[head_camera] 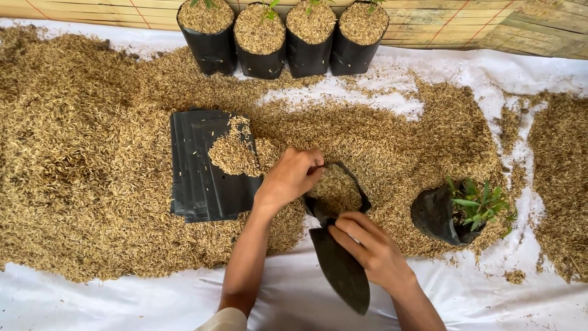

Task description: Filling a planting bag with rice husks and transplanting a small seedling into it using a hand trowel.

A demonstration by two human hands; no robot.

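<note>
Black bag (339, 257) half full of husks (92, 153), left hand (293, 176) and right hand (370, 245) both clamped on it.

both bare forearms reach forward, close together. the left hand (293, 176) is curled, fingers bunched and knuckles up. the right hand (367, 245) sits nearer, its grip pinched shut, fingers pointing left.

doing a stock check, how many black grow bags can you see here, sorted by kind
Filled bags standing in the back row: 4
Bag held open at the husk pile by left hand and right hand, the bag in hand: 1
Bag lying on its side with green seedlings: 1
Stack of flat empty bags: 1 stack, bags uncountable
Total: 6 bags plus 1 stack
</note>
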